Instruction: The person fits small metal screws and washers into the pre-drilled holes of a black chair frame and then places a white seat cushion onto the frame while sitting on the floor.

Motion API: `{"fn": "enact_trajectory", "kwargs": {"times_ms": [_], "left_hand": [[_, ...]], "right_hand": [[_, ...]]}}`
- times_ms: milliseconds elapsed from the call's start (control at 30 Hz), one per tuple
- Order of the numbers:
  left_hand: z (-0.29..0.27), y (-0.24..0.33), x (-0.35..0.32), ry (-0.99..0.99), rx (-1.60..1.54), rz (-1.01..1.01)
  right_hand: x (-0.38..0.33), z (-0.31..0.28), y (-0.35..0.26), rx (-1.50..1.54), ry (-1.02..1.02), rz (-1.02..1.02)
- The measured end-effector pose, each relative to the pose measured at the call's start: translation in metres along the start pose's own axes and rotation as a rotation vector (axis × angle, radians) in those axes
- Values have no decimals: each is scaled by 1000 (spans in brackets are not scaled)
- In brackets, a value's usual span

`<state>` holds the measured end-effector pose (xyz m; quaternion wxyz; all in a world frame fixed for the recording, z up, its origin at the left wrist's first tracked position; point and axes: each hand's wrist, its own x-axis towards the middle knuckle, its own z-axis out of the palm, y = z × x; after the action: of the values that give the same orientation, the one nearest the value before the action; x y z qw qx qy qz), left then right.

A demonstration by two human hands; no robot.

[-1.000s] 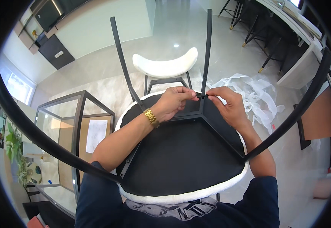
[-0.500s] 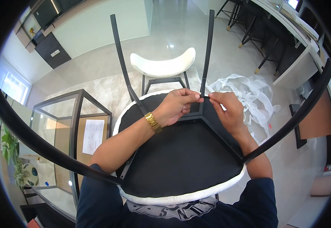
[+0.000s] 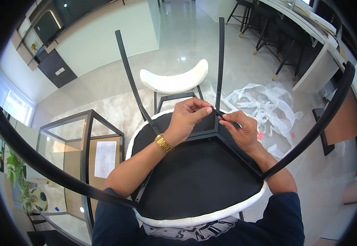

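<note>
An upside-down chair rests before me, its black seat underside [image 3: 195, 180] edged by a white cushion rim [image 3: 211, 217]. Black metal legs rise from the black frame [image 3: 236, 152]. Over the frame's far right corner, both my hands are closed in a pinch. A small slim black piece [image 3: 216, 111] spans their fingertips, too small to name for sure. My left hand [image 3: 188, 118], below a gold watch [image 3: 163, 143], holds its upper end. My right hand [image 3: 243, 128] grips its lower end. The far right leg [image 3: 220, 61] stands just behind my fingers.
A white curved chair backrest [image 3: 174, 77] stands beyond the seat. Crumpled white wrapping [image 3: 264, 104] lies on the floor at right. To the left is a dark-framed glass table [image 3: 89, 135] with a paper sheet [image 3: 105, 159]. Bar stools [image 3: 287, 53] line a counter at far right.
Both hands have drawn slightly back from the base of the far right leg. The black piece is now tilted between the fingertips. The view has shifted a little.
</note>
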<state>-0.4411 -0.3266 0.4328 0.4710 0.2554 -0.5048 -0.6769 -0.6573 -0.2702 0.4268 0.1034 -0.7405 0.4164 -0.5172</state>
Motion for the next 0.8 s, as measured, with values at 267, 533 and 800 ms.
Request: {"fn": "enact_trajectory", "kwargs": {"times_ms": [267,533,800], "left_hand": [[4,5,-6,37,455,313],[1,11,-13,-31,495,248],[1,11,-14,-47,384,236]], "right_hand": [[-4,3,-2,346,-30,281],[-3,5,2,794,-139,493],[-2,7,3,867,-176,551]]}}
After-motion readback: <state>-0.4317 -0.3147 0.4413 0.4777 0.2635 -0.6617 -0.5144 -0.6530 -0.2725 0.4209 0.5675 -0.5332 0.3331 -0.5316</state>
